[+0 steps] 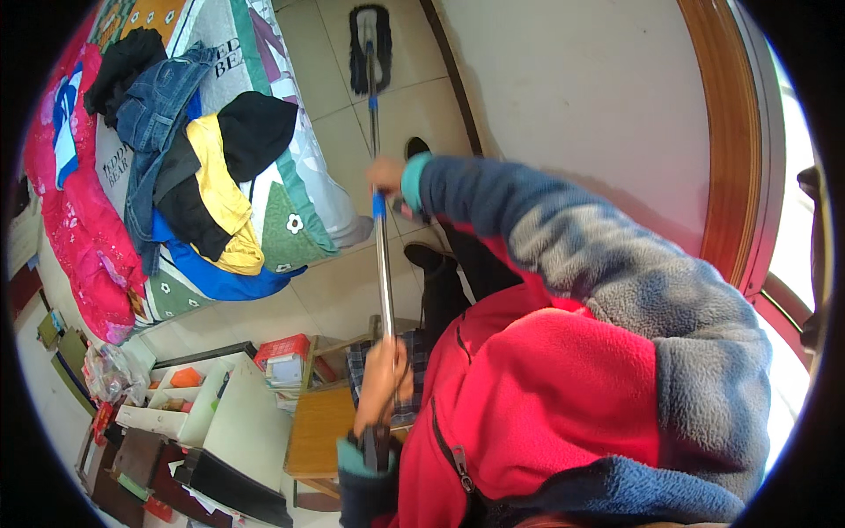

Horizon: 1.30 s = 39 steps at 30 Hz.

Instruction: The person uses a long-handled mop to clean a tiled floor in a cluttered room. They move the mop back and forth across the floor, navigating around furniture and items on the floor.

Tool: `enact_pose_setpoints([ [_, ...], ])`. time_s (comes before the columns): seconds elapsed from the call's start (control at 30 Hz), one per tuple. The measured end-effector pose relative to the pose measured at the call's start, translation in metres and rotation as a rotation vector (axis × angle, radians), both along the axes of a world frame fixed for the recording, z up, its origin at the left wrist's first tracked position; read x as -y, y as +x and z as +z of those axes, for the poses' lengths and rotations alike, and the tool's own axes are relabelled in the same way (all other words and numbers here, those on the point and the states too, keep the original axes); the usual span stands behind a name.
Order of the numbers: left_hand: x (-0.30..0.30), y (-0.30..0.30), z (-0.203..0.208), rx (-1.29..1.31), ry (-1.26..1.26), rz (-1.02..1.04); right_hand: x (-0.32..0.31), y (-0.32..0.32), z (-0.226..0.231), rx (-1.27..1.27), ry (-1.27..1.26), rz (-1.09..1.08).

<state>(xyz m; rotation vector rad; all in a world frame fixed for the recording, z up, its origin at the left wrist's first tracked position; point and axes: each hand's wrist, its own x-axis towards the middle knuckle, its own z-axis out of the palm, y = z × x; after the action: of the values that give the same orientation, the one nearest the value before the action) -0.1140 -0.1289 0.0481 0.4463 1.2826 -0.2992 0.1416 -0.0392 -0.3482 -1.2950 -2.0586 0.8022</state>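
Note:
A flat mop stands slantwise before me, its metal pole (384, 273) with blue collars running up to a dark fringed mop head (370, 53) on the tiled floor. Low on the pole, close to its black grip end, my left hand (385, 380) is wrapped round it. Further along, by a blue collar, my right hand (387, 176) also closes on the pole; its fingers are partly hidden and slightly blurred. The mop head lies flat between the bed's side and the wall.
Left of the pole is a bed (290, 207) heaped with jeans (163, 106), a yellow-and-black garment (216, 167) and a pink cover (75, 229). A wooden stool (317, 431) and a white compartmented organizer (189, 396) stand at the lower left. A pale wall (590, 79) bounds the right.

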Motion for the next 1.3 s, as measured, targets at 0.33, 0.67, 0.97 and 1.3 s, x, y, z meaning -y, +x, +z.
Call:
enact_pose_setpoints([
  [0.33, 0.093, -0.109, -0.007, 0.074, 0.701, -0.571, 0.083, -0.082, 0.045, 0.333, -0.294, 0.195],
  [0.67, 0.122, -0.190, 0.072, -0.193, -0.010, -0.115, 0.121, -0.192, 0.108, -0.375, -1.219, 0.310],
  [0.97, 0.024, -0.033, -0.045, 0.078, -0.096, 0.245, -0.023, -0.001, 0.034, 0.445, -0.264, 0.202],
  [1.3, 0.181, -0.225, 0.078, -0.478, -0.247, -0.162, 0.155, -0.218, 0.131, -0.117, -0.527, 0.791],
])
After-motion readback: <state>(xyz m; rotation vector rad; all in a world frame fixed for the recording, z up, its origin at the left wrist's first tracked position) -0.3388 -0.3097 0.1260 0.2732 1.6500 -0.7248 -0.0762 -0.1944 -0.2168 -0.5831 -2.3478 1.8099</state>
